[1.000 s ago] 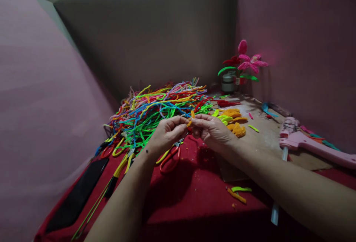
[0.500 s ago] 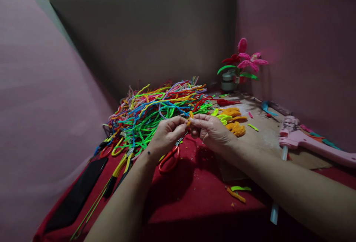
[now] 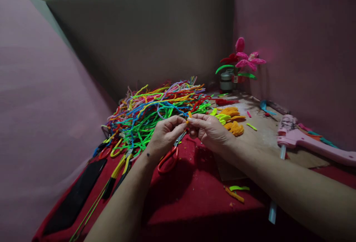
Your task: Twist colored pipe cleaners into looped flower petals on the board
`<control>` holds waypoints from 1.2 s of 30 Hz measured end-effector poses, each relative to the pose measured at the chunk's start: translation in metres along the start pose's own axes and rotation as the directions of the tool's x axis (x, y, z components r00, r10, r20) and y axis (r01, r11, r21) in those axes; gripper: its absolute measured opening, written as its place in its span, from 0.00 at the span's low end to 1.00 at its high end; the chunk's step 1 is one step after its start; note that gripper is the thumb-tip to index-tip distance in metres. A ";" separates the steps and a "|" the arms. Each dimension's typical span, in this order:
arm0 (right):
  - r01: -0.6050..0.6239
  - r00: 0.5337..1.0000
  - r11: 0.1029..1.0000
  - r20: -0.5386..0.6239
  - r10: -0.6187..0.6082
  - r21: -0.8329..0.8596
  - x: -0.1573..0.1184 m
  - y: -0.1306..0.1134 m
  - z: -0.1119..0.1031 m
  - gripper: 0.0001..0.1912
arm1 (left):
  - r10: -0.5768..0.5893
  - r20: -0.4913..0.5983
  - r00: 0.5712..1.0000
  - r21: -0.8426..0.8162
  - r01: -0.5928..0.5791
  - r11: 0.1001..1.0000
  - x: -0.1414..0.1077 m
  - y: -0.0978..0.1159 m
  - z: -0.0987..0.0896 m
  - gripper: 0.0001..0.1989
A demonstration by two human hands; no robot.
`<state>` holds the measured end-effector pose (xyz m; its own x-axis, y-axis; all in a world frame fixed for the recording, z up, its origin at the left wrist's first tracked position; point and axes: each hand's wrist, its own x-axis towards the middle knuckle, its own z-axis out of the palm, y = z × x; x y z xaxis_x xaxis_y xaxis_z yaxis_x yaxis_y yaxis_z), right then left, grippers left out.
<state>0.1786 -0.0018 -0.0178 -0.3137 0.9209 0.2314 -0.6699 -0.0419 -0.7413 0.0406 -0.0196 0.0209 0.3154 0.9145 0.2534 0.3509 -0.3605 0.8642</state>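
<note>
My left hand (image 3: 167, 132) and my right hand (image 3: 210, 129) meet above the red cloth, fingertips almost touching. Both are closed in a pinch on a small orange fuzzy piece (image 3: 189, 115), whose upper end sticks up between them. The rest of it is hidden by my fingers. Just below my hands lie scissors with red handles (image 3: 168, 160). Behind them spreads a large pile of colourful fuzzy stems (image 3: 164, 103). Orange petal-like pieces (image 3: 235, 128) and yellow-green ones (image 3: 223, 118) lie right of my right hand.
Yellow-black pliers (image 3: 118, 169) and a black flat object (image 3: 76, 197) lie at left. A pink glue gun (image 3: 314, 142) rests at right on a board (image 3: 267, 145). Pink fuzzy flowers (image 3: 250, 60) stand at the back beside a small jar (image 3: 226, 81). Offcuts (image 3: 235, 194) lie near the front edge.
The view has shifted slightly, so everything appears a little further left. Less of the orange piece shows above my fingertips; both hands keep their pinch.
</note>
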 end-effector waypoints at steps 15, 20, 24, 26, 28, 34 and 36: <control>0.055 0.996 0.998 -0.067 -0.056 -0.013 0.002 -0.003 0.002 0.09 | 0.342 -0.168 0.925 0.307 -0.280 0.909 0.001 -0.002 -0.004 0.05; 0.089 0.991 0.993 -0.097 -0.096 -0.072 0.000 -0.002 0.002 0.09 | 0.574 -0.083 0.814 0.592 -0.424 0.686 0.001 -0.005 -0.001 0.04; 0.149 0.982 0.970 -0.083 -0.168 -0.193 -0.003 -0.003 0.004 0.08 | 0.649 -0.020 0.760 0.705 -0.450 0.548 0.001 -0.011 0.002 0.03; 0.176 0.977 0.948 -0.074 -0.202 -0.264 -0.005 -0.004 0.005 0.08 | 0.656 -0.013 0.755 0.735 -0.438 0.518 0.001 -0.012 0.002 0.04; 0.199 0.971 0.926 -0.065 -0.232 -0.320 -0.006 -0.005 0.007 0.08 | 0.653 -0.005 0.757 0.757 -0.424 0.497 0.000 -0.011 0.003 0.04; 0.205 0.969 0.904 -0.049 -0.240 -0.375 -0.008 -0.006 0.009 0.08 | 0.610 -0.045 0.791 0.788 -0.347 0.508 -0.003 -0.009 0.008 0.06; 0.204 0.970 0.901 -0.045 -0.239 -0.383 -0.008 -0.005 0.009 0.08 | 0.592 -0.105 0.799 0.759 -0.320 0.567 -0.004 -0.009 0.011 0.05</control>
<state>0.1784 -0.0127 -0.0100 -0.1138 0.9208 0.3731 -0.4095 0.2987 -0.8620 0.0459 -0.0222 0.0076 0.3669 0.5365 0.7600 0.7675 -0.6362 0.0785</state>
